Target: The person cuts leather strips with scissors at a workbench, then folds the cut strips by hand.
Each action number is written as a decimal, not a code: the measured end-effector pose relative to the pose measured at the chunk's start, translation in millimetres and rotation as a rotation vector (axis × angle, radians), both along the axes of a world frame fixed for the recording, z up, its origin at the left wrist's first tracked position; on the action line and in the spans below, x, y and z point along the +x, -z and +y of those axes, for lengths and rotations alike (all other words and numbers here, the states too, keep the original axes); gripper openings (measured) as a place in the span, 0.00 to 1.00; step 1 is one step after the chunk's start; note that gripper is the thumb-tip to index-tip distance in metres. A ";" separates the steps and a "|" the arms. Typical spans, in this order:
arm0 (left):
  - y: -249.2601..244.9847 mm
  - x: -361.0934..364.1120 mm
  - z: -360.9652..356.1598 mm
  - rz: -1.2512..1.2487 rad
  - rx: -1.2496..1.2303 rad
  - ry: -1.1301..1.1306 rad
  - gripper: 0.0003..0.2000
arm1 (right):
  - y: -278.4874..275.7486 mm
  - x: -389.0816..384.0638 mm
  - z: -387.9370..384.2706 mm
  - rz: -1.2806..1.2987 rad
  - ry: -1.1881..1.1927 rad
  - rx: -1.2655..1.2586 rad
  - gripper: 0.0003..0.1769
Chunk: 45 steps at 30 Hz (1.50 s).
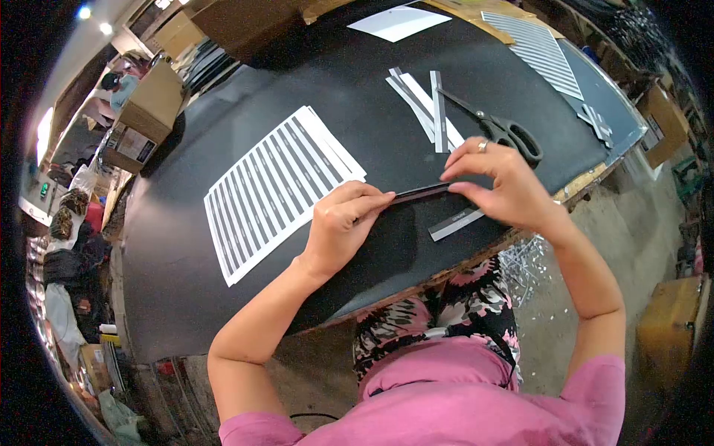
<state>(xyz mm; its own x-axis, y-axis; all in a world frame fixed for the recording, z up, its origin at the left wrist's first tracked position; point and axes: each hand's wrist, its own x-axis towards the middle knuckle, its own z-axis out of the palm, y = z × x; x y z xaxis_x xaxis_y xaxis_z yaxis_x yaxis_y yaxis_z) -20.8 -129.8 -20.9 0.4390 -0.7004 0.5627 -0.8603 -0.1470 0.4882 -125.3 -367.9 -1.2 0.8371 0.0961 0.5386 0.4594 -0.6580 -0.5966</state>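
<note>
A narrow dark paper strip (420,195) is stretched between my two hands just above the black table. My left hand (343,223) is closed, pinching the strip's left end between thumb and fingers. At the other end, my right hand (502,182) has its thumb and fingertip on the strip, with the other fingers curled. Below the strip lies a cut black-and-white paper strip (455,224) with small print too blurred to read. Beside my left hand rests a stack of striped sheets (275,186). Black-handled scissors (513,137) lie beyond my right hand.
Several cut strips (439,111) lie by the scissors' blades. A white sheet (398,22) and another striped sheet (539,56) are at the far side. Cardboard boxes (145,111) stand at the left. Paper scraps (524,267) litter the floor past the table's front edge.
</note>
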 end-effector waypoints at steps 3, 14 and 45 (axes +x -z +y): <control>2.4 0.6 0.6 0.027 -0.015 0.015 0.09 | -29.6 -15.9 -7.3 0.306 0.130 -0.082 0.11; 3.3 9.7 1.6 -0.094 0.006 0.024 0.10 | -18.2 -28.5 3.3 0.444 0.085 -0.171 0.10; 5.2 15.3 2.3 0.033 0.044 0.073 0.18 | 14.2 13.9 44.6 -0.128 0.201 -0.109 0.06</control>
